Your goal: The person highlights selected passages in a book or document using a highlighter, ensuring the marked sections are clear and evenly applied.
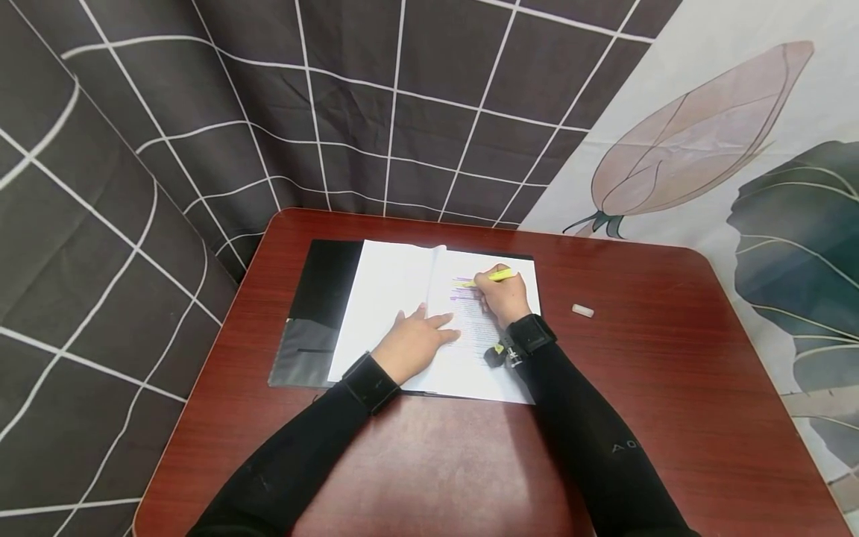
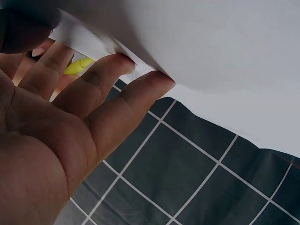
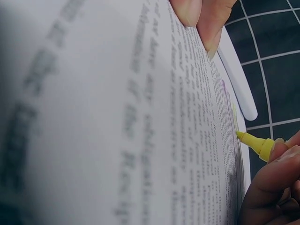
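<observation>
Gripping a yellow highlighter point(image 1: 500, 274) in the right hand point(image 1: 505, 298), pinched between thumb and fingers, over the upper part of the printed page point(image 1: 485, 354) on the right. In the right wrist view, set tip-first against the paper at the end of a yellow streak point(image 3: 235, 112), with a purple mark point(image 3: 223, 87) near it. In the head view, more purple marking among the upper lines of print. Resting the left hand point(image 1: 412, 343) palm down, with fingers spread, across the fold between the printed page and the white page point(image 1: 384, 298) on the left; in the left wrist view, touching paper with the fingertips. Beneath the pages, a black folder point(image 1: 327, 280), lying open on the reddish-brown surface point(image 1: 671, 388) and showing mostly at the left. Near the right hand, beyond the folder's right edge, a small whitish piece point(image 1: 582, 310), too small to identify. Over both forearms, black sleeves point(image 1: 302, 462). Behind, dark cloth point(image 1: 436, 127) with a white grid; at right, pale cloth point(image 1: 725, 30) with a pink bud point(image 1: 698, 142).
</observation>
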`<state>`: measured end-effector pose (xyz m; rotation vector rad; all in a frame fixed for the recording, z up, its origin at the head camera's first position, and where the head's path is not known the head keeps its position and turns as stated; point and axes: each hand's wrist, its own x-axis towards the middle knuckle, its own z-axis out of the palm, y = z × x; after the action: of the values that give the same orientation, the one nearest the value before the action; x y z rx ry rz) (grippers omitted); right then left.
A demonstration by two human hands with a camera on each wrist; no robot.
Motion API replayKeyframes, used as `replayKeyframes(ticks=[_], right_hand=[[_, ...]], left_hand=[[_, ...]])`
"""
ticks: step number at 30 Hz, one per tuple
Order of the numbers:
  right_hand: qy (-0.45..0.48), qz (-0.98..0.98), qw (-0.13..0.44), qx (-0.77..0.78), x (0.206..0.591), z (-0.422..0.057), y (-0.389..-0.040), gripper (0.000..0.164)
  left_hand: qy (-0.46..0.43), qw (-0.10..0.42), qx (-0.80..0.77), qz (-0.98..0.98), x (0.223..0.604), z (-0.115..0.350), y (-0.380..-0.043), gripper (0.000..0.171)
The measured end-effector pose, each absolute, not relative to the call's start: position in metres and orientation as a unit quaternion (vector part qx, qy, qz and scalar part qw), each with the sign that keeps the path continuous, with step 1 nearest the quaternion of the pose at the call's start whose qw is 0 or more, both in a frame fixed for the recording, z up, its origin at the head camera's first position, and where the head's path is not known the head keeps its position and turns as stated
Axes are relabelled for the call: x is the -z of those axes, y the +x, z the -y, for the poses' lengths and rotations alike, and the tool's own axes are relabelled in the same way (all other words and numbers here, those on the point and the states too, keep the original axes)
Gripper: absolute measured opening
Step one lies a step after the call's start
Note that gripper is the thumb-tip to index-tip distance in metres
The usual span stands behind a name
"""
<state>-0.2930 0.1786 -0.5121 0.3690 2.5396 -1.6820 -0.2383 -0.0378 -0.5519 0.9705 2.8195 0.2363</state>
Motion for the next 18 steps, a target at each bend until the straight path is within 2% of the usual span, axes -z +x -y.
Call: replayKeyframes(ticks=[18], right_hand=[[0.135, -0.83, 0.035, 0.539, 0.5136, -0.1852, -0.2945, 0.01]], left_hand=[[0.325, 0.075, -0.097, -0.938, 0.5536, 0.0384, -0.2389, 0.052]])
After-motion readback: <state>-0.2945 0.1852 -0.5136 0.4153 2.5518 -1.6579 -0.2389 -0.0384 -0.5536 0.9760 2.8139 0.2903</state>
